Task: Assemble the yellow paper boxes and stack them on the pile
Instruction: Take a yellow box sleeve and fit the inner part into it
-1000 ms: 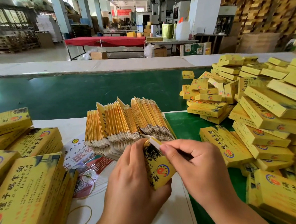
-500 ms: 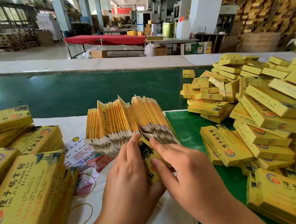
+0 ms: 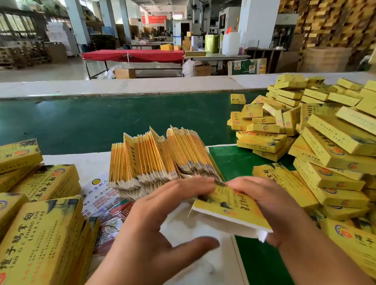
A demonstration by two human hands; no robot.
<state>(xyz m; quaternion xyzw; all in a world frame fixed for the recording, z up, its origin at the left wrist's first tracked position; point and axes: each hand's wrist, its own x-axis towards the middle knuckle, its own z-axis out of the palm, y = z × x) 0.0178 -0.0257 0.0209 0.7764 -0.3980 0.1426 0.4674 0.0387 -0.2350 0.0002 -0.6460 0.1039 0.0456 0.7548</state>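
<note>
Just in front of the fanned flat blanks, both hands on one yellow box; right hand grips its right side, fingers curled over the top; left hand spread, fingertips touching its far left corner, thumb free; box pile right of blanks; more stacks left.

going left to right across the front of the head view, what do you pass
stacks of flat yellow packs → printed leaflet → left hand → box being folded → right hand → pile of assembled boxes
</note>
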